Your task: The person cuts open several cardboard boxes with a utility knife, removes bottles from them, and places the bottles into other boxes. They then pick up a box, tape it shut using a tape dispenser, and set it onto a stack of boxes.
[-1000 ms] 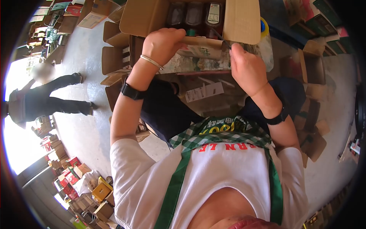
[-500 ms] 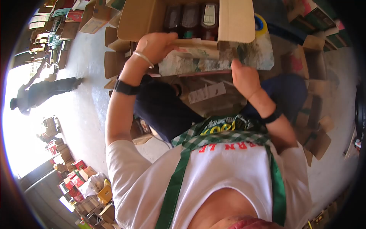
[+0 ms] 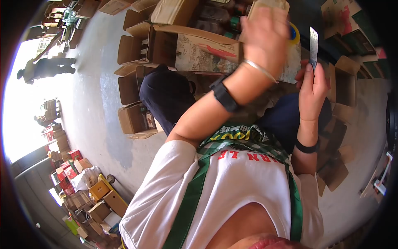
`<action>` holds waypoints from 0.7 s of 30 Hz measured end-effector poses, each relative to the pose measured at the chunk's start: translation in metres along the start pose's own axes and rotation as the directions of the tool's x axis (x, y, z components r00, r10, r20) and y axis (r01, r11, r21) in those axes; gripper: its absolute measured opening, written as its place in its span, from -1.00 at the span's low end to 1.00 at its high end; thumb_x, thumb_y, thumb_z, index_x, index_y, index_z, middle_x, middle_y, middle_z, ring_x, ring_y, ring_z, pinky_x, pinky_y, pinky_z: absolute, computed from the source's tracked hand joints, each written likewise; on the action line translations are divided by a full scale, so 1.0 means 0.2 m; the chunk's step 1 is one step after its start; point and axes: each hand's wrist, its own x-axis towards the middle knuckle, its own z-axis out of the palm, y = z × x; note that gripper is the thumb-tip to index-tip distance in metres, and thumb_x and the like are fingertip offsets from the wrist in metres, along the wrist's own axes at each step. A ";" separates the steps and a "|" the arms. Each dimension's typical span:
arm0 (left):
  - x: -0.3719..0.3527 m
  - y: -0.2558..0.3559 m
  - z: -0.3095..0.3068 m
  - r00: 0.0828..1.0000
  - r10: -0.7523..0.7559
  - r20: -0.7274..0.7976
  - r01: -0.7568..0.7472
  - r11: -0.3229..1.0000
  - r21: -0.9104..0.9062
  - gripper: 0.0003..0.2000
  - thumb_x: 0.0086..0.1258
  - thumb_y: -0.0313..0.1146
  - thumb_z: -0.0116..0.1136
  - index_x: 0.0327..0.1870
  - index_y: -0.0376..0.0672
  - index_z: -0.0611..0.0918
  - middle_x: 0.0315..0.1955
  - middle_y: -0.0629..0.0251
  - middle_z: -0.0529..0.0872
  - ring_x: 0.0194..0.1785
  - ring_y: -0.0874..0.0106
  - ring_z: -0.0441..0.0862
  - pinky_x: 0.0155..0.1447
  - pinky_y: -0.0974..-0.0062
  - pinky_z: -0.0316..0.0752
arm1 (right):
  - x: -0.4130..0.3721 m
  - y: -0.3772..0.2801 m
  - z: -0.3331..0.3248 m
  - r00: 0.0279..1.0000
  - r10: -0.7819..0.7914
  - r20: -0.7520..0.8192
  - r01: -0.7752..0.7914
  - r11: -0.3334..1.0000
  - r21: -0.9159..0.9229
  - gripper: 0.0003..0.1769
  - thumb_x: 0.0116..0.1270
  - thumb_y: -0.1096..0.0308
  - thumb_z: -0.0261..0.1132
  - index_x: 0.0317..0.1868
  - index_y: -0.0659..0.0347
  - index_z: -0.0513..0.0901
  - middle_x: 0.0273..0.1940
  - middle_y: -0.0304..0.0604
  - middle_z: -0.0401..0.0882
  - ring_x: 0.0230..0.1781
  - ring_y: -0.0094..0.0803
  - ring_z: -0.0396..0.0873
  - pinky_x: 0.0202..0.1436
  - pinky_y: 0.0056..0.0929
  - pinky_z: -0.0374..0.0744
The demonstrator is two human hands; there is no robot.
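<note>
Fingers (image 3: pixel 309 68) of our right hand (image 3: pixel 313 89) pinch a thin card (image 3: pixel 314 45) upright, beside the carton's (image 3: pixel 199 45) right edge. Our left hand (image 3: pixel 263 35) blurs above it, and we cannot tell its grip. The flaps are open and the bottles (image 3: pixel 215 18) sit inside.

The motion-blurred left hand (image 3: pixel 265 33) covers part of the carton (image 3: pixel 195 54), cut off by the top edge, and the right hand's (image 3: pixel 313 85) card (image 3: pixel 314 43) is unreadably small.
</note>
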 end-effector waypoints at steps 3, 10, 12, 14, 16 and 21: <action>0.02 0.02 -0.35 0.979 0.197 0.043 -0.191 0.973 -0.128 -0.61 0.13 -0.37 0.10 0.05 -0.15 0.55 0.05 0.09 0.52 0.24 0.10 0.39 0.27 -0.13 0.15 | -0.01 -0.08 0.01 0.995 -0.102 -0.012 0.103 0.994 0.037 -0.86 0.42 0.39 0.06 -0.21 0.26 0.53 -0.59 -0.24 0.49 -0.64 -0.59 0.43 -0.53 -0.59 0.40; 0.06 -0.74 -0.35 0.837 0.256 0.483 -0.104 0.942 -0.320 -0.45 0.12 -0.12 0.27 0.15 -0.11 0.51 0.05 0.02 0.56 0.20 0.12 0.43 0.26 0.31 0.28 | -0.06 -0.05 0.18 0.917 -0.328 0.228 0.379 0.895 -0.237 -0.88 0.30 0.41 0.16 -0.38 0.22 0.42 -0.58 0.02 0.51 -0.56 -0.02 0.53 -0.56 -0.18 0.44; -0.05 -0.84 -0.25 0.775 0.381 0.505 -0.248 0.918 -0.311 -0.47 0.05 -0.03 0.32 0.04 -0.11 0.57 -0.09 0.05 0.62 0.10 0.16 0.49 0.17 0.29 0.33 | -0.06 -0.04 0.26 0.901 -0.356 0.247 0.414 0.875 -0.250 -0.88 0.29 0.41 0.15 -0.38 0.22 0.40 -0.58 0.02 0.50 -0.57 0.00 0.52 -0.57 -0.16 0.44; -0.08 -0.81 -0.25 0.816 0.280 0.506 -0.158 0.950 -0.271 -0.56 0.03 0.00 0.32 -0.13 -0.08 0.60 -0.23 0.21 0.64 -0.03 0.21 0.53 0.06 0.29 0.34 | -0.05 -0.02 0.32 0.895 -0.361 0.263 0.428 0.861 -0.273 -0.87 0.29 0.41 0.15 -0.38 0.22 0.39 -0.57 0.03 0.50 -0.58 0.01 0.51 -0.57 -0.13 0.43; -0.11 -0.80 -0.23 0.843 0.288 0.455 -0.172 0.944 -0.280 -0.59 0.02 0.00 0.32 -0.21 -0.08 0.59 -0.30 0.28 0.62 -0.11 0.23 0.54 0.00 0.29 0.34 | -0.06 -0.01 0.34 0.884 -0.368 0.288 0.452 0.830 -0.326 -0.88 0.28 0.41 0.15 -0.37 0.21 0.39 -0.56 0.02 0.51 -0.58 0.01 0.50 -0.57 -0.14 0.45; -0.11 -0.78 -0.19 0.904 0.273 0.331 -0.190 0.947 -0.261 -0.67 -0.01 -0.05 0.30 -0.39 -0.07 0.54 -0.46 0.36 0.57 -0.24 0.25 0.53 -0.15 0.29 0.33 | -0.07 -0.02 0.35 0.882 -0.370 0.291 0.463 0.795 -0.392 -0.88 0.29 0.41 0.15 -0.38 0.19 0.39 -0.58 0.03 0.50 -0.58 0.01 0.51 -0.57 -0.13 0.45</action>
